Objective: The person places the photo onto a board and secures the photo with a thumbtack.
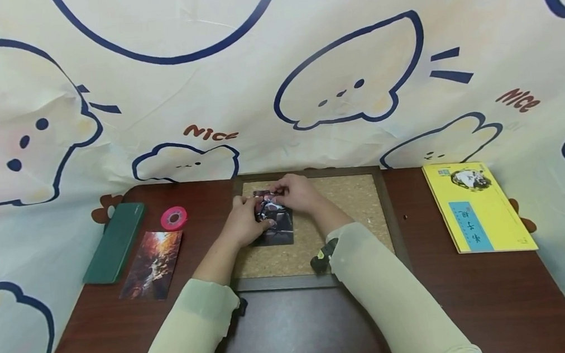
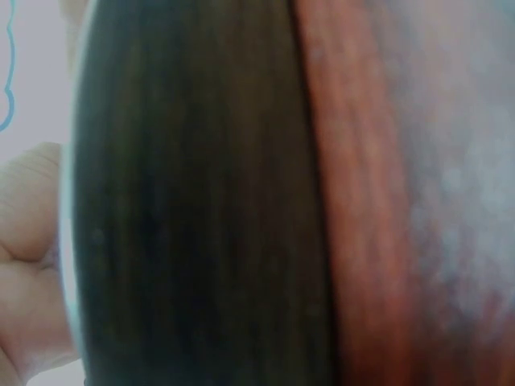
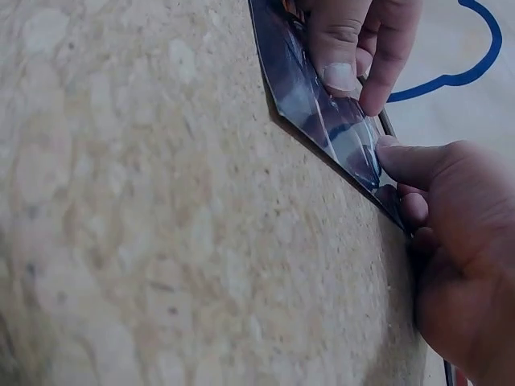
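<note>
A small dark photo card (image 1: 281, 234) lies on the cork board (image 1: 346, 210) in its brown frame. My left hand (image 1: 242, 223) holds the card's left side, its thumb on the printed face. At the card's upper right, my right hand (image 1: 298, 192) pinches the edge between thumb and fingers. From the right wrist, the card (image 3: 310, 108) looks glossy, with a shiny clear strip near the edge where both hands meet; whether it is tape I cannot tell. The frame's dark side (image 2: 201, 193) fills much of the left wrist view, hiding most of the hand (image 2: 32, 265).
Left of the board lie a pink tape roll (image 1: 173, 218), an orange and dark picture card (image 1: 154, 266) and a green box (image 1: 115, 244). A yellow book (image 1: 477, 207) lies at the right of the brown table (image 1: 439, 297). A patterned sheet (image 1: 249, 89) hangs behind.
</note>
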`<action>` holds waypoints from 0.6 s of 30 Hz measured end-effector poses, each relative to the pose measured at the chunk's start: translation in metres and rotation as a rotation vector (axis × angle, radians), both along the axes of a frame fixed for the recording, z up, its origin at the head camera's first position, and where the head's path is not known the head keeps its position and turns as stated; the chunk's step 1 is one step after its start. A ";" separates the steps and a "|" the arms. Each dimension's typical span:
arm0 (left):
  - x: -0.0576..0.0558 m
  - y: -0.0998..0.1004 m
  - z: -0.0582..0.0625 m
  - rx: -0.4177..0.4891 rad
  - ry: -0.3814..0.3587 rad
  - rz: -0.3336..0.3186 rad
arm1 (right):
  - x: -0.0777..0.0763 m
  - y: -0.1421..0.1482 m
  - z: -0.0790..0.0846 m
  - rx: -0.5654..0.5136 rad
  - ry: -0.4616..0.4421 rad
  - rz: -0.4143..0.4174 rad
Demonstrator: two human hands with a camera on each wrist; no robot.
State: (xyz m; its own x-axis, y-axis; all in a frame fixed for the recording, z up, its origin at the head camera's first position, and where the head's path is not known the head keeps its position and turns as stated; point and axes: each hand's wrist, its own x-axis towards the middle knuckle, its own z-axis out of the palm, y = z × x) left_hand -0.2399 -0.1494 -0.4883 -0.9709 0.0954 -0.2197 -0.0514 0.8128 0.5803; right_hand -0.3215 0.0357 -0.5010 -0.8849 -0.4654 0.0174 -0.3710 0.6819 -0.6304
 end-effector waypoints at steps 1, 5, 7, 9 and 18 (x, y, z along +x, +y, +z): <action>0.000 0.000 0.000 0.001 -0.001 0.000 | 0.001 0.000 0.001 0.011 -0.001 0.003; 0.000 0.000 0.000 -0.002 0.002 -0.003 | 0.001 -0.001 0.002 0.047 0.015 0.014; 0.000 0.000 0.001 0.000 0.006 -0.006 | 0.001 -0.002 0.003 0.057 0.020 0.021; 0.000 0.000 0.000 -0.001 0.012 -0.010 | 0.000 -0.002 0.004 0.060 0.016 0.027; 0.001 0.000 -0.001 -0.006 0.015 -0.008 | -0.001 -0.005 0.004 0.083 -0.021 0.030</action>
State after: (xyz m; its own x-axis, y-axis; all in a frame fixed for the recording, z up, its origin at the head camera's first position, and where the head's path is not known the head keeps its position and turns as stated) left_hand -0.2386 -0.1493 -0.4896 -0.9734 0.1023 -0.2052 -0.0357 0.8165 0.5762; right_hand -0.3222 0.0307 -0.4974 -0.8704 -0.4906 -0.0409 -0.3790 0.7208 -0.5804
